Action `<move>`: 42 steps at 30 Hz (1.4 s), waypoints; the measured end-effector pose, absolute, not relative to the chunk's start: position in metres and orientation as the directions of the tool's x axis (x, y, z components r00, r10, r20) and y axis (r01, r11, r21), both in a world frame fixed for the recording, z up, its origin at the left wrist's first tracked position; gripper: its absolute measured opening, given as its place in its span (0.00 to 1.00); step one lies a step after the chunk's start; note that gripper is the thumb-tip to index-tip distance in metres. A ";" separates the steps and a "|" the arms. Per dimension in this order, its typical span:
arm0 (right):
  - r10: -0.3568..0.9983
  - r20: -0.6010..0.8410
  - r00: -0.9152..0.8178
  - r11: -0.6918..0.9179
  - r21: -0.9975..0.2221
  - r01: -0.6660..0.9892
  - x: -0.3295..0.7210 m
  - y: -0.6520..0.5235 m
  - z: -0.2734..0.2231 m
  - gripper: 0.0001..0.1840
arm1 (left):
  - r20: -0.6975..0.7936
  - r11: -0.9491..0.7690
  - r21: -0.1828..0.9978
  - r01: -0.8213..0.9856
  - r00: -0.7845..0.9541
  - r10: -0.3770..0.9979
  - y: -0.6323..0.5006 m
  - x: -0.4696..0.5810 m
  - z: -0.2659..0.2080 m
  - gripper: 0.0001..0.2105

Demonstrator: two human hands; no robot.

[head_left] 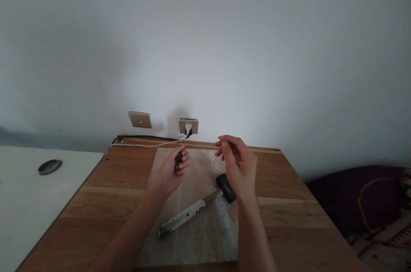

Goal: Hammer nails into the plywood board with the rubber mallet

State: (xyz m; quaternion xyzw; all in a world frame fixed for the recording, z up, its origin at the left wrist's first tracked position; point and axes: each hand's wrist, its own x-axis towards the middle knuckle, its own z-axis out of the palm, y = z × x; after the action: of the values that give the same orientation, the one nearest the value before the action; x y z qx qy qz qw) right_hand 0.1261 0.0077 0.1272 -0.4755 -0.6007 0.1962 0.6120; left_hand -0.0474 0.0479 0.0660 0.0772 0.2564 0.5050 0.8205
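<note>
My left hand point(173, 167) is curled, palm up, around a small bunch of dark metal pieces that look like screws or nails point(178, 160). My right hand point(239, 162) is raised over the right side of the board, thumb and index finger brought together; anything between them is too small to make out. Below both hands lies a worn, pale board point(202, 237) with tiny dark marks near its far edge. A mallet point(192, 216) rests diagonally across it, its black head close under my right wrist and its white-wrapped handle pointing to the near left.
The board lies on a wooden table point(105, 207) against a white wall. A white plug sits in a wall socket point(189, 127), its cables point(141, 145) running along the back edge. On the left, a white surface point(19, 195) carries a dark oval object point(50, 167). Purple fabric point(343, 199) lies right.
</note>
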 end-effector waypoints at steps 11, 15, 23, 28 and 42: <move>0.814 0.551 0.183 0.486 -0.820 0.302 0.122 0.000 0.131 0.11 | -0.399 0.466 0.420 -0.779 0.303 0.865 0.037 -0.047 0.058 0.14; 0.813 0.560 0.157 0.500 -0.811 0.304 0.121 -0.003 0.133 0.11 | -0.427 0.492 0.772 -0.404 0.245 0.871 0.034 -0.039 0.037 0.16; 0.811 0.568 0.142 0.516 -0.807 0.287 0.118 -0.007 0.135 0.11 | -0.013 -0.086 0.890 0.448 0.213 0.977 0.022 -0.039 0.007 0.14; 0.825 0.558 0.088 0.514 -0.806 0.293 0.110 -0.006 0.134 0.12 | 0.053 -0.231 0.796 0.559 0.317 0.947 0.016 -0.037 0.003 0.12; 0.780 0.615 0.115 0.558 -0.768 0.316 0.114 -0.031 0.149 0.11 | 0.284 -0.282 0.808 0.517 0.077 0.956 -0.050 -0.070 0.021 0.14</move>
State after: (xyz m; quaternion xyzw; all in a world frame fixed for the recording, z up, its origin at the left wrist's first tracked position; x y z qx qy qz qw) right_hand 0.1139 -0.0307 0.1492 -0.4300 -0.6373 0.1902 0.6106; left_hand -0.0702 -0.0497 0.0212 0.6845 0.5379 0.4151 0.2643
